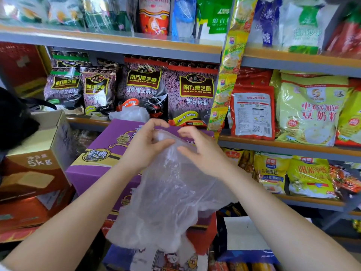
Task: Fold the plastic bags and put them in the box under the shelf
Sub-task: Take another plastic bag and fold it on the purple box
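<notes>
A clear, crinkled plastic bag (168, 194) hangs in front of me, held up by its top edge. My left hand (145, 144) pinches the top left of the bag between thumb and fingers. My right hand (203, 149) grips the top right, fingers curled over the film. The bag droops down over a purple carton (93, 165). Another loose clear plastic bag (130, 114) lies behind that carton on the shelf edge. A low open box with a white flap (244, 233) sits at the bottom right under the shelves; what is inside it is hidden.
Grey metal shelves (293, 145) packed with food packets fill the back and right. A brown 5kg carton (37, 159) and red cartons (23, 214) stack on the left. A red box (203, 237) and a printed box (168, 261) lie below the bag.
</notes>
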{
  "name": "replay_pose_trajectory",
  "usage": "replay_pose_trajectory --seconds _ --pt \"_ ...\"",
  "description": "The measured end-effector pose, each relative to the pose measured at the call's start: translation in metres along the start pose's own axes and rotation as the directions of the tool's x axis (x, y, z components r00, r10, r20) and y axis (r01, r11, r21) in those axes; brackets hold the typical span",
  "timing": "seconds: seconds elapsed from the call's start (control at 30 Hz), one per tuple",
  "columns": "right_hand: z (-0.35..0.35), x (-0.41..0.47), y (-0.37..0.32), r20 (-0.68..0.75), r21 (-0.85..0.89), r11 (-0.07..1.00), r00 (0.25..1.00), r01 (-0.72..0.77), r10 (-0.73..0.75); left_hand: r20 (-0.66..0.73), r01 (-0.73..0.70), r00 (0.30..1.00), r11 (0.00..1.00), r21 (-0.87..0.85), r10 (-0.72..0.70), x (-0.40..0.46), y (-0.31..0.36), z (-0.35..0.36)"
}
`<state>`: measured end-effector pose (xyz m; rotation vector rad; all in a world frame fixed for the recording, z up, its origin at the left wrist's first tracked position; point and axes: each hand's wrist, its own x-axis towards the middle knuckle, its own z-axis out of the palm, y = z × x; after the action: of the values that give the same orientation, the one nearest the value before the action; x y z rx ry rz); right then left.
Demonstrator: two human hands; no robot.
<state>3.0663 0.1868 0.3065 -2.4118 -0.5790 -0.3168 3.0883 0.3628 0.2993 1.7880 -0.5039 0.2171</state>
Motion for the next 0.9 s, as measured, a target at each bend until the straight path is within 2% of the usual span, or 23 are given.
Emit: replay_pose_trajectory --seconds 0.07,0.13,0.27,0.37,0.47,0.5,0.57,0.63,0.7,0.77,0.83,0.9 --pt "0.005 0.017 -0.003 0.012 0.017 1.000 1.000 -0.004 0.004 0.007 0.033 0.999 0.987 -0.159 -0.032 0.005 0.004 -0.006" --pt "0.009 0.032 -0.002 0.004 0.039 0.999 1.000 -0.002 0.002 -0.019 0.085 0.996 0.976 -0.198 -0.090 0.010 0.001 -0.015" --pt "0.013 0.065 -0.001 -0.006 0.034 0.996 0.996 -0.087 0.088 -0.107 0.170 0.978 0.981 -0.088 -0.179 0.026 -0.024 -0.038" --pt "0.013 0.089 0.006 0.059 -0.130 0.982 0.987 -0.138 0.147 -0.263 0.204 0.945 0.979 0.009 -0.195 0.049 -0.051 -0.060" --pt "0.017 0.103 0.015 -0.044 -0.325 0.918 0.973 -0.228 0.226 -0.381 0.247 0.899 0.968 0.037 -0.215 0.079 -0.077 -0.086" --pt "0.020 0.105 0.015 -0.101 -0.339 0.905 0.966 -0.259 0.238 -0.398 0.262 0.891 0.963 0.059 -0.218 0.089 -0.084 -0.094" --pt "0.024 0.107 0.004 -0.170 -0.198 0.954 0.966 -0.226 0.193 -0.410 0.267 0.886 0.962 0.065 -0.218 0.109 -0.099 -0.106" --pt "0.027 0.107 -0.014 -0.018 -0.009 0.995 0.995 -0.095 0.095 -0.416 0.277 0.880 0.959 0.054 -0.230 0.129 -0.110 -0.112" --pt "0.033 0.106 -0.032 0.191 0.078 0.996 0.981 -0.037 0.022 -0.418 0.310 0.871 0.949 0.057 -0.259 0.146 -0.117 -0.112" --pt "0.042 0.108 -0.039 0.306 0.004 0.998 0.951 -0.055 0.051 -0.405 0.379 0.849 0.925 0.021 -0.339 0.158 -0.122 -0.108" --pt "0.052 0.113 -0.039 0.299 -0.193 0.979 0.947 -0.058 0.115 -0.289 0.442 0.854 0.896 -0.034 -0.432 0.165 -0.129 -0.107" --pt "0.066 0.120 -0.030 0.239 -0.350 0.932 0.952 -0.098 0.190 -0.181 0.432 0.894 0.895 0.107 -0.410 0.161 -0.132 -0.107"
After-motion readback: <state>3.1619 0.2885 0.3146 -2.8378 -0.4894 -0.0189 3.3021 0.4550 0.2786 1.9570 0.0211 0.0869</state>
